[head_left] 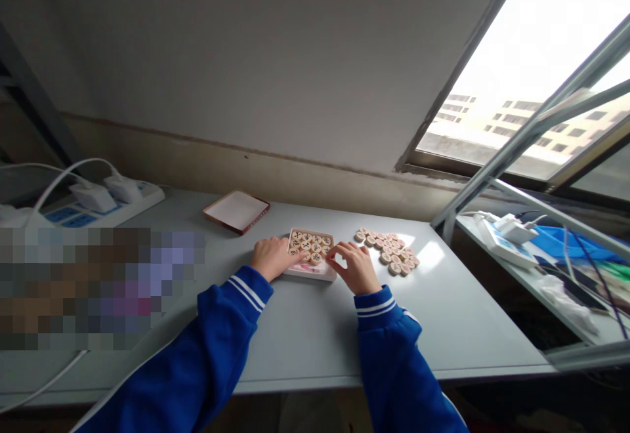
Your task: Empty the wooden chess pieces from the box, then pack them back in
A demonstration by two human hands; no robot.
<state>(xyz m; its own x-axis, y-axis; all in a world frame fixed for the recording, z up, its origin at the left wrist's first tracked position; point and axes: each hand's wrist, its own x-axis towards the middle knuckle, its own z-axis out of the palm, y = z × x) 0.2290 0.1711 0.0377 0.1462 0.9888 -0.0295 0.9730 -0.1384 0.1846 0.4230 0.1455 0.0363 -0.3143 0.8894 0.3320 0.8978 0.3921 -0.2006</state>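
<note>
A shallow box [311, 275] lies on the desk with several round wooden xiangqi pieces [306, 246] set in rows inside it, dark characters facing up. Part of its bottom near me shows a white and red surface. My left hand [270, 256] grips the box's left side, thumb reaching over the near pieces. At the right side of the box, my right hand [355, 266] has thumb and forefinger pinched on a piece at the edge; the fingers partly cover it. To the right, a cluster of loose xiangqi pieces [392, 247] lies flat on the desk.
An upturned box lid [237, 211] rests behind the box to the left. A power strip [147, 193] with plugs and white cables is at the far left, above a blurred-out patch. Metal bed-frame bars [485, 174] and a second power strip [506, 243] stand right, beside the window.
</note>
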